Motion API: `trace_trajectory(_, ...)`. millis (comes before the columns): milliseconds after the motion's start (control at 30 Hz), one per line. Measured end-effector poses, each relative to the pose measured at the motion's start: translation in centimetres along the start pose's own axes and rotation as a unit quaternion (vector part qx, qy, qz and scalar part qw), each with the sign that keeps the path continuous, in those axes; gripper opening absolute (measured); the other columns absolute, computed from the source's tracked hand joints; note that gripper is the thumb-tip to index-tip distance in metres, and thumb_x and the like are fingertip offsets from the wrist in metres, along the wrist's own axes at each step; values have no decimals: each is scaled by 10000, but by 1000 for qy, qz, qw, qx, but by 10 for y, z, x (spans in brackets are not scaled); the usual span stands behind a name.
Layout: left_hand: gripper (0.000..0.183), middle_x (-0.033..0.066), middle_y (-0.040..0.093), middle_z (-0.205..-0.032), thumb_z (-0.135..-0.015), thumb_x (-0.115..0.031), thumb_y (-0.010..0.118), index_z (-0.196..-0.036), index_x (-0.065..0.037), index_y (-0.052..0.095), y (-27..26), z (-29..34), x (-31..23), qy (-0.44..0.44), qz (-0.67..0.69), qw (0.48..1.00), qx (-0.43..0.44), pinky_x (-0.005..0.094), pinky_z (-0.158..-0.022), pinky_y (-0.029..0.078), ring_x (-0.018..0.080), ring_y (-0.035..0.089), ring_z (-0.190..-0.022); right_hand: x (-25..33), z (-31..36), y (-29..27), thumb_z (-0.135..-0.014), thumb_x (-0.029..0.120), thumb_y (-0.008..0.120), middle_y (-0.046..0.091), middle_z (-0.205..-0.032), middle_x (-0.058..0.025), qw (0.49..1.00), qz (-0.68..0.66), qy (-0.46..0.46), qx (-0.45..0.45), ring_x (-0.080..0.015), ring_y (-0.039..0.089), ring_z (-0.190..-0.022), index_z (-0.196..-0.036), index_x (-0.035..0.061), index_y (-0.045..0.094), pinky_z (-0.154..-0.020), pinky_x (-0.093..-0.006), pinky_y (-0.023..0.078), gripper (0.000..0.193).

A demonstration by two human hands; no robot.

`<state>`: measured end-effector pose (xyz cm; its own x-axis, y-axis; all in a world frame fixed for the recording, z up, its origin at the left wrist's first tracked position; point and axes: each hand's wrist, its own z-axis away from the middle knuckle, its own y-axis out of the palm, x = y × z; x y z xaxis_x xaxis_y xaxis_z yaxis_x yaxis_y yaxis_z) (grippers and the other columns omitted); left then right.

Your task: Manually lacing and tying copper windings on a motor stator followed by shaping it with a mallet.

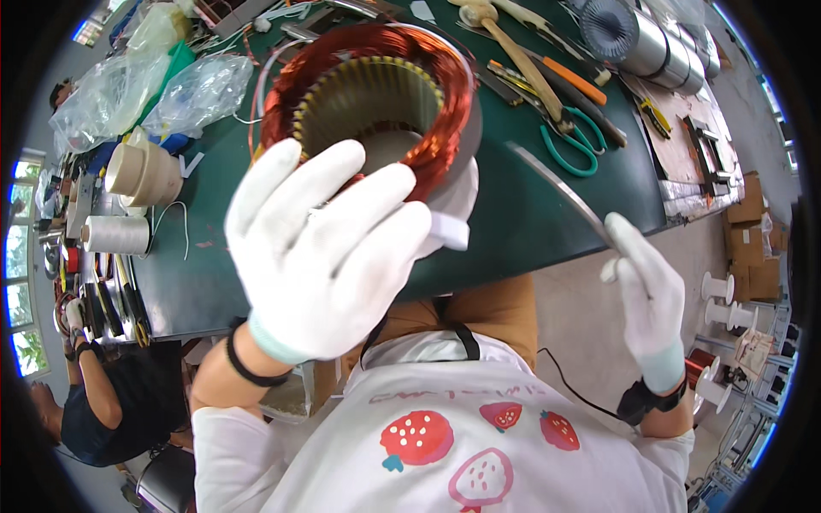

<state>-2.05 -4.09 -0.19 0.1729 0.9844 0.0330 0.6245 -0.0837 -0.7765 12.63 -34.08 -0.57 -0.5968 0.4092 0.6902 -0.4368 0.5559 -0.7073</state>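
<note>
A motor stator [453,111] wound with red-brown copper wire sits on the green table in front of me. Yellow slot liners ring its bore. My left hand [321,256], in a white glove, is raised over the stator's near side with fingers stretched and apart. It hides part of the near winding, and I cannot tell whether the fingertips touch it. A small white block-shaped piece [449,231] shows beside its little finger. My right hand [646,295], gloved too, is closed on one end of a thin flat metal strip [560,190], which points away over the table.
Teal-handled scissors [571,158], a wooden-handled mallet [526,73] and other tools lie beyond on the right, with shiny metal rolls [637,43] behind. White thread spools [115,234] and plastic bags [111,94] sit left. Another person [111,402] works at far left.
</note>
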Motion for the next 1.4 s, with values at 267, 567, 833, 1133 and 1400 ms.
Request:
trace_trajectory(267, 295, 12, 658, -1148, -654, -36, 797, -894, -179, 701, 54, -19, -20, -19, -101, 981, -165, 412, -887, 482, 271, 609, -993, 4, 4, 3, -860, -113, 491, 609, -783, -109, 998, -9, -63, 7, -191, 579, -620, -1302, -12, 633, -604, -268, 477, 475)
trace_trajectory(567, 314, 21, 653, -1067, -608, -13, 793, -858, -174, 693, 58, -29, -26, -54, -78, 991, -99, 325, -632, 435, 202, 540, -674, -20, -17, -1, -836, -131, 502, 615, -773, -104, 996, -47, -65, 31, -189, 593, -625, -1300, 24, 650, -617, -275, 495, 511)
trace_trajectory(833, 297, -26, 583, -1123, -668, -82, 752, -881, -280, 688, 71, -17, -34, -80, -174, 970, -149, 428, -1005, 374, 211, 536, -991, -23, -24, -2, -830, -109, 508, 606, -748, -115, 992, -87, -68, 66, -209, 587, -612, -1271, 12, 656, -584, -299, 467, 480)
trace_trajectory(1133, 353, 23, 616, -1247, -653, -74, 804, -892, -308, 690, 79, -17, -25, -59, -206, 966, -146, 392, -947, 405, 211, 528, -1055, 54, -55, -24, -763, -71, 610, 508, -669, -74, 946, 282, -117, 104, -213, 505, -522, -1246, 59, 690, -491, -306, 403, 507)
trace_trajectory(1400, 139, -94, 707, -960, -671, -129, 751, -722, -195, 640, 83, -30, -21, -97, -154, 961, -208, 269, -696, 377, 99, 476, -632, 26, -70, -7, -833, -120, 513, 431, -656, -100, 985, 30, -50, 164, -238, 460, -531, -1367, 94, 615, -526, -307, 428, 584)
